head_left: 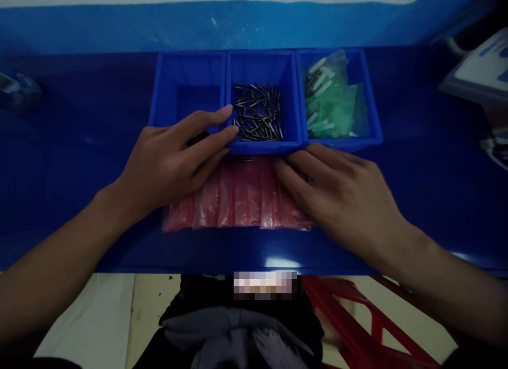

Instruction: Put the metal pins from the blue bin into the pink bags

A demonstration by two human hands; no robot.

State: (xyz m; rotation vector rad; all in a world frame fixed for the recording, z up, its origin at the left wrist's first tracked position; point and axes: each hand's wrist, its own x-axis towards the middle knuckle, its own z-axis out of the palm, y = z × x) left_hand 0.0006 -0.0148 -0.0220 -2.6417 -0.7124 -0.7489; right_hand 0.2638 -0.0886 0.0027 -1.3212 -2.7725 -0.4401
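A row of small pink plastic bags (pixel 241 199) lies overlapped on the table in front of the blue bins. My left hand (pixel 170 157) lies over the left end of the bags, open, with two fingertips at the front left corner of the middle bin (pixel 264 148). That bin holds many thin, dark metal pins (pixel 257 115) with brassy and silvery parts. My right hand (pixel 337 189) rests on the right end of the bags, close to the bins' front edge. Its fingers are bent but apart, their tips partly hidden, and I see nothing held in it.
The left bin (pixel 190 67) shows only its bare inside. Green and clear bags with white pieces (pixel 335 104) fill the right bin (pixel 369 109). A white device (pixel 484 67) stands at the right, a plastic-wrapped item (pixel 19 91) at the left. Below the blue table (pixel 178 252) is a red stool (pixel 357 316).
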